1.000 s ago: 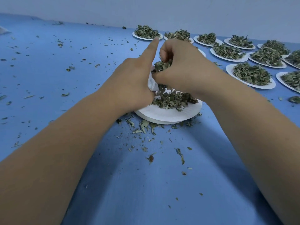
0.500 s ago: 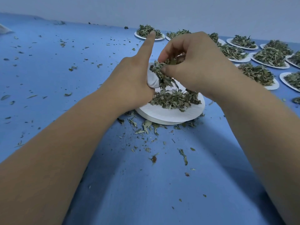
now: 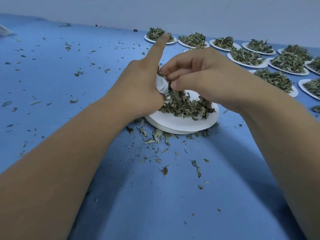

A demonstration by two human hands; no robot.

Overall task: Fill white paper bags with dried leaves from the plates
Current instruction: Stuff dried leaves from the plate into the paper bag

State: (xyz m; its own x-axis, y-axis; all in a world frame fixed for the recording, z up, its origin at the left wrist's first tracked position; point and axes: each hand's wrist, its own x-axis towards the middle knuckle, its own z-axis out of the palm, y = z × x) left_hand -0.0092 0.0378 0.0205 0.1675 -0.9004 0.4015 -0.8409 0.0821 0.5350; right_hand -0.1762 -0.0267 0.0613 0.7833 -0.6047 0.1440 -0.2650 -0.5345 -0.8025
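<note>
Head camera: the white paper bag [image 3: 161,86], soft and crumpled, is clenched in the left hand [image 3: 138,90] above the 9 o'clock edge of the round white plate [image 3: 181,122], index finger straight out, while the right hand [image 3: 207,78] pinches a tuft of dried leaves [image 3: 175,97] at the bag's mouth. Bag and leaves look featherlight, the leaves brittle and crumbly, so the bag seems best held loosely by its neck and fed small pinches. Flakes [image 3: 156,137] litter the blue desk [image 3: 155,196]; more heaped plates [image 3: 287,64] sit toward 2 o'clock.

Blue surface [image 3: 52,87] spreads all around the grip [image 3: 138,87]; well beyond it rises a plain pale-grey wall [image 3: 173,11], evenly lit.
</note>
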